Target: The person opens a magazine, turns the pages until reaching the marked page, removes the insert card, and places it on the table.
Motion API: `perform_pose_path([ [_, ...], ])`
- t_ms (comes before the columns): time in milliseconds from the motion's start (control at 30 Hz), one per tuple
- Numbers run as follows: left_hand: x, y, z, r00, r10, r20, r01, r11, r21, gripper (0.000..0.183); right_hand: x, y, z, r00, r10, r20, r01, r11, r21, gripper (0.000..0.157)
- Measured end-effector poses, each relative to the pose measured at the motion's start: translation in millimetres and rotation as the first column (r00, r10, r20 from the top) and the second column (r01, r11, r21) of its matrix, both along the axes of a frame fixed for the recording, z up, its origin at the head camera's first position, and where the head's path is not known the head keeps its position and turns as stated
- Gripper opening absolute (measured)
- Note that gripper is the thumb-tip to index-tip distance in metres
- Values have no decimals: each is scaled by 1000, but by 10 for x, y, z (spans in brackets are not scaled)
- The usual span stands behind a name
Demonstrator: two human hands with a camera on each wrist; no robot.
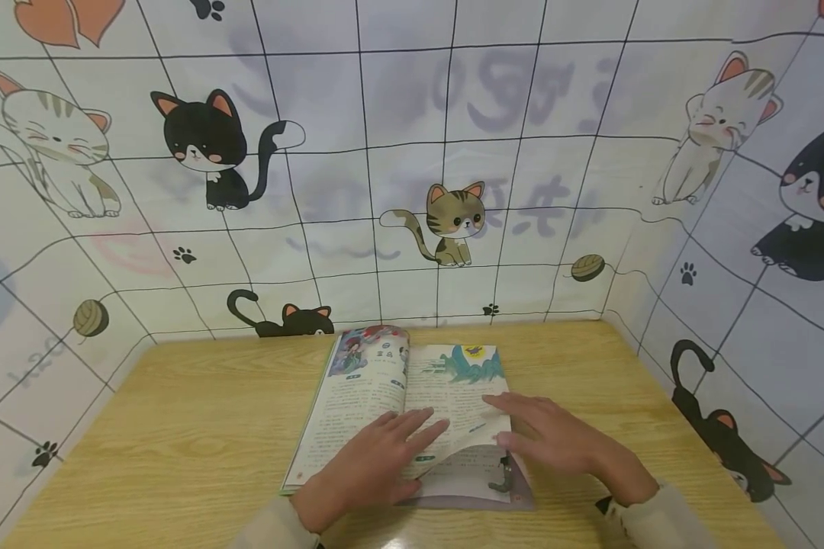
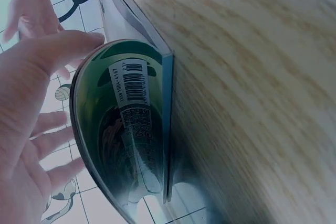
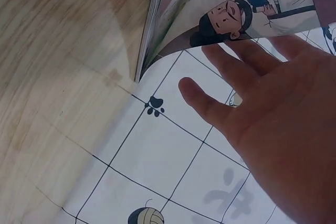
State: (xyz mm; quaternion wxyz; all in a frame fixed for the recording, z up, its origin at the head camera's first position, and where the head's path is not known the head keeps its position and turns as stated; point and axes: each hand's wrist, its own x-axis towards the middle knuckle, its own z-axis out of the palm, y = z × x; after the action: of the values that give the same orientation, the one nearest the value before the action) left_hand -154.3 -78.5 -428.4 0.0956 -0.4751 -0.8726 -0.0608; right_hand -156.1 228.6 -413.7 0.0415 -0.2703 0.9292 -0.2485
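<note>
An open book [image 1: 346,415] lies on the wooden table, its left pages bulging near the spine. My left hand [image 1: 378,457] rests across the lower middle, fingers stretched over the pages. A right-hand page [image 1: 453,381] has its lower corner lifted, showing another page beneath. At that page's right edge is my right hand [image 1: 556,435], fingers extended. The left wrist view shows the left thumb touching the edge of a curved green cover [image 2: 105,90] with a barcode. In the right wrist view, the right fingertips meet a page with a drawn figure [image 3: 278,3]; the thumb stands apart.
The wooden table [image 1: 199,427] extends on both sides of the book. White gridded walls with cartoon cats [image 1: 456,221] enclose it at the back, left and right.
</note>
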Motion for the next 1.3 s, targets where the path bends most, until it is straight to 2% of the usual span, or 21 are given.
perform_pose_path([
  [100, 9, 12, 1, 998, -30, -55, 31, 1000, 5, 101, 0, 18, 2, 1000, 8, 26, -6, 998, -70, 46],
  [200, 20, 26, 11, 991, -58, -124, 58, 998, -6, 108, 0, 23, -1, 1000, -7, 25, 9, 996, -86, 50],
  [300, 24, 38, 32, 978, -69, -195, 61, 997, -47, 110, -1, 28, -14, 999, -44, 1, 44, 998, -54, 60],
  [467, 13, 22, 82, 961, -64, -270, 28, 990, -135, 109, -13, 49, -60, 993, -101, -64, 104, 994, 39, 80],
  [567, 4, 0, 105, 955, -64, -290, 18, 987, -159, 105, -16, 59, -99, 993, -106, -47, 110, 990, 92, 92],
  [633, -1, -13, 115, 954, -62, -294, 12, 986, -169, 102, -16, 60, -128, 996, -85, -25, 88, 987, 138, 98],
  [733, -7, -34, 119, 954, -56, -294, 3, 984, -180, 95, -9, 61, -166, 1000, -17, 22, 13, 982, 186, 103],
  [867, -15, -58, 115, 960, -44, -276, -10, 982, -188, 84, 12, 61, -196, 990, 58, 127, -83, 977, 197, 99],
  [933, -22, -69, 115, 962, -37, -272, -16, 982, -190, 79, 23, 67, -201, 980, 70, 186, -105, 977, 184, 97],
  [1067, -40, -88, 128, 965, -21, -260, -27, 983, -180, 73, 34, 78, -212, 970, 86, 227, -124, 979, 160, 95],
  [1300, -74, -147, 161, 974, 30, -226, -62, 988, -140, 70, 38, 76, -231, 973, 82, 215, -117, 980, 159, 95],
])
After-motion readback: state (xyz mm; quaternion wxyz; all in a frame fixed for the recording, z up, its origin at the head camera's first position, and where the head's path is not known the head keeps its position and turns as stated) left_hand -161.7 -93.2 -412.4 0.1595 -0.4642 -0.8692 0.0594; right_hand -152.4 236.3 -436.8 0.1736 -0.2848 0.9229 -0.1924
